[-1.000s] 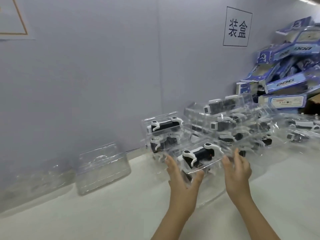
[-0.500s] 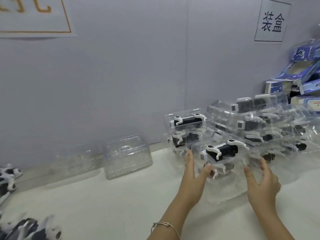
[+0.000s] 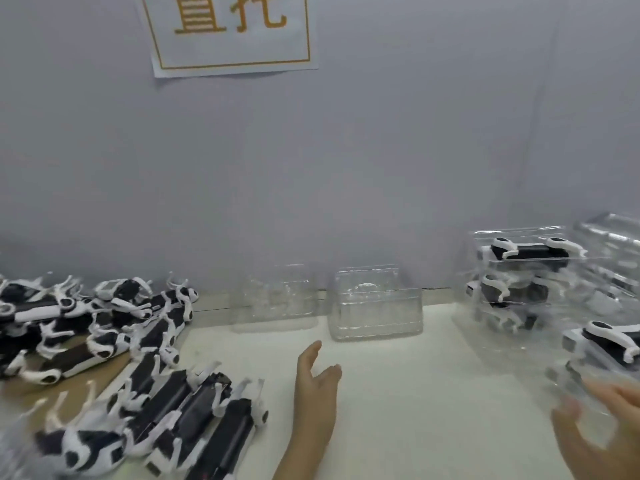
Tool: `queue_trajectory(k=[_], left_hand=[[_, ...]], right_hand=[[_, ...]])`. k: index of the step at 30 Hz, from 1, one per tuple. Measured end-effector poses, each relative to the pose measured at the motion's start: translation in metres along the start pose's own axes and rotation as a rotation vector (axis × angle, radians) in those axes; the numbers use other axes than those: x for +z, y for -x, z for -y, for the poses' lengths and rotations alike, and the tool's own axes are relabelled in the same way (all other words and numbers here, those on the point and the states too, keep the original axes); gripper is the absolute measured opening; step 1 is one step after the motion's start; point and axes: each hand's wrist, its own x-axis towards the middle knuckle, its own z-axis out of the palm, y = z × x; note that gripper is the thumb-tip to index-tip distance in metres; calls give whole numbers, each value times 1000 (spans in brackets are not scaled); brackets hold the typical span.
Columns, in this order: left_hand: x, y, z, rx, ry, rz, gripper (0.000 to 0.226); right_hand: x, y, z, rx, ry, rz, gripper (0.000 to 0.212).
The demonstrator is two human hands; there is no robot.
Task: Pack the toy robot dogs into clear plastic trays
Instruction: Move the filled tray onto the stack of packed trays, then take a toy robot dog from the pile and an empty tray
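Several loose black-and-white toy robot dogs (image 3: pixel 104 358) lie in a heap at the left of the white table. Two empty clear plastic trays stand at the wall: one (image 3: pixel 375 304) in the middle and a fainter one (image 3: pixel 275 297) to its left. Packed trays with dogs inside are stacked at the right (image 3: pixel 519 271), and one more packed tray (image 3: pixel 602 351) sits at the right edge. My left hand (image 3: pixel 317 393) hovers open over the table's middle, holding nothing. Blurred at the lower right, my right hand (image 3: pixel 599 427) is open just below that packed tray.
A grey wall with a paper sign (image 3: pixel 232 32) bearing orange characters backs the table (image 3: pixel 433 393). A brown cardboard sheet (image 3: pixel 52 386) lies under part of the dog heap.
The view has swung left. Both hands have let go of the packed tray at the right, and my left hand has moved left toward the middle of the table.
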Motion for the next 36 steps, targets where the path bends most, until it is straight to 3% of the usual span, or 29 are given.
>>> queue_trajectory(k=[2,4,8,11,17,21,24,26,29,33,36], left_hand=[[-8,-11,5,-46,71,-34,41],[-6,-11,4,-46,77,-11,41],[-8,-23,8,-69,155,-39,37],[-12,-31,7,-128,288,-70,32],[-11,-31,9,-162,304,-55,33],[-10,-24,7,-137,272,-36,44],[-10,-18,6,-183,272,-30,77],[-12,-15,3,-213,293,-22,82],[-12,-7,-6,-157,301,139,64],[-8,4,-23,66,305,222,18],[-14,10,-37,114,308,228,15]], right_hand=[[27,2,30,-313,-70,76,21],[70,-6,65,-435,-80,280,30],[152,-33,83,-260,182,834,65],[194,-37,81,-275,379,998,68],[185,-29,85,-420,151,822,40],[157,-15,94,-496,-35,671,35],[141,-11,97,-318,-106,665,27],[131,-11,102,-96,-218,690,24],[116,-12,118,181,-422,700,21],[91,-2,138,307,-564,639,26],[82,5,147,427,-654,603,27]])
